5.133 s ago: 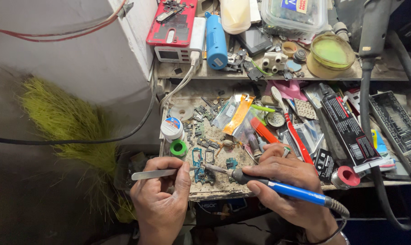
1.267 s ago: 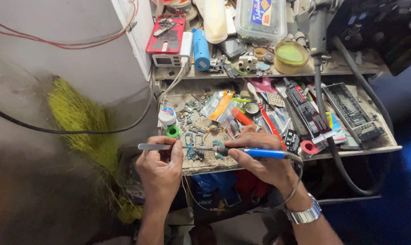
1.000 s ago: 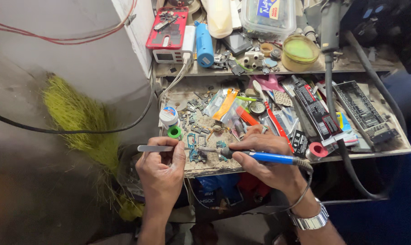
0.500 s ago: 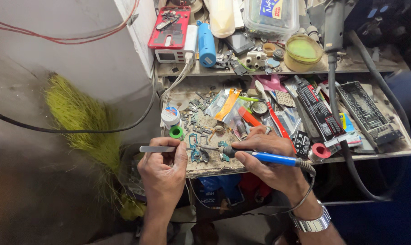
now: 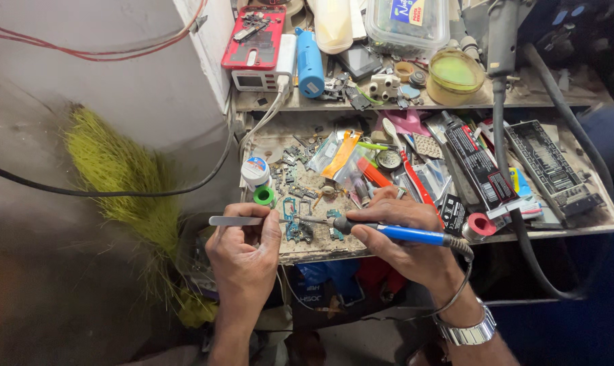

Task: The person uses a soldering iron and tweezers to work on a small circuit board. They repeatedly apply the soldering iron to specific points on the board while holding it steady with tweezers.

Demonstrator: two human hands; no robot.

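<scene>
- Left hand (image 5: 242,254) fingers are pinching one pair of metal tweezers (image 5: 238,221), lower centre.
- Right hand (image 5: 405,237) fingers are gripping one blue-handled soldering iron (image 5: 395,233) over one cluttered counter (image 5: 324,247).

1. The desk (image 5: 320,249) is crowded: small circuit boards (image 5: 299,227) lie between the left hand (image 5: 244,254) and right hand (image 5: 405,230), leaving only a narrow gap there.
2. A white jar (image 5: 255,171) and green ring (image 5: 263,196) stand just beyond the left hand.
3. Orange tools (image 5: 361,169) and a black tube (image 5: 473,159) fill the desk past the right hand.
4. A thick hose (image 5: 507,203) crosses the right side.
5. Open room lies left of the desk, by the green broom (image 5: 117,169).
</scene>
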